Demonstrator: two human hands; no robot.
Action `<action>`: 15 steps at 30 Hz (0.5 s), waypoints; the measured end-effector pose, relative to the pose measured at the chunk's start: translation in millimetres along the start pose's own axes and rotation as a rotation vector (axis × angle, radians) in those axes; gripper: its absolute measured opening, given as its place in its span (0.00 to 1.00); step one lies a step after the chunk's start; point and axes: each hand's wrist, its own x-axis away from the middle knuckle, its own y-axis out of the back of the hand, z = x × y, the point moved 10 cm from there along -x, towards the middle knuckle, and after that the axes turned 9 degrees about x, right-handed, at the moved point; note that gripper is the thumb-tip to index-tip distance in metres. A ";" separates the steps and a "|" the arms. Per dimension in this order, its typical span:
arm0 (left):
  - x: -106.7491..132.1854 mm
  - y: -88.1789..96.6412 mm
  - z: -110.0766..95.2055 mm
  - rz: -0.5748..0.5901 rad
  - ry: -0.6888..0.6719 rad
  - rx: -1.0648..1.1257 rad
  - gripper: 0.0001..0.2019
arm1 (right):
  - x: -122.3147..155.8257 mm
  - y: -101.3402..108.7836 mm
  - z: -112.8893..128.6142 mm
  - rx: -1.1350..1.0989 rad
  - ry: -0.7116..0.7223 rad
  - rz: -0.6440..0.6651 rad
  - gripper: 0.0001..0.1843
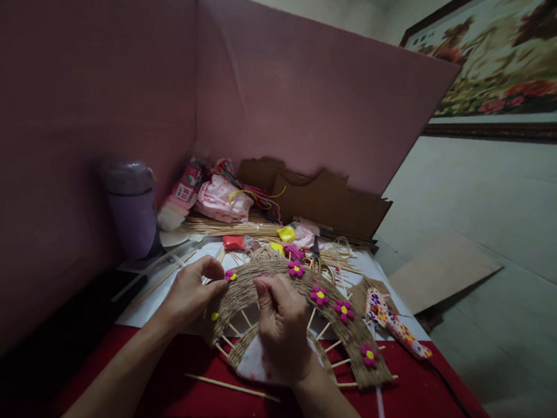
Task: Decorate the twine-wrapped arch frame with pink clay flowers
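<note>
A fan-shaped craft piece of wooden sticks woven with brown twine lies across the front of the table. Magenta clay flowers with yellow centres, such as this clay flower, sit along its band. My left hand is at the band's upper left, thumb and forefinger closed at a partly formed magenta flower. A lone yellow dot lies below it. Over the middle of the fan, my right hand pinches thumb and forefinger together. Whatever is between those fingertips is too small to make out.
A flower-patterned glue gun lies at right with its cord trailing. Behind the fan are scissors, a yellow clay packet, a red packet and sticks. A purple tumbler stands left. One loose stick lies in front.
</note>
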 end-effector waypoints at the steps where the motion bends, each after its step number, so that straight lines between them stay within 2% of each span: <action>1: -0.1 0.5 0.1 -0.005 0.004 -0.005 0.04 | -0.1 0.3 0.2 0.003 0.001 -0.001 0.09; 7: -0.7 -0.3 -1.2 0.007 0.015 0.048 0.08 | -0.2 1.0 0.7 -0.007 -0.002 -0.001 0.09; 15: -0.6 0.2 -1.1 0.001 0.020 0.037 0.06 | 0.4 0.5 -0.4 -0.026 -0.009 -0.001 0.08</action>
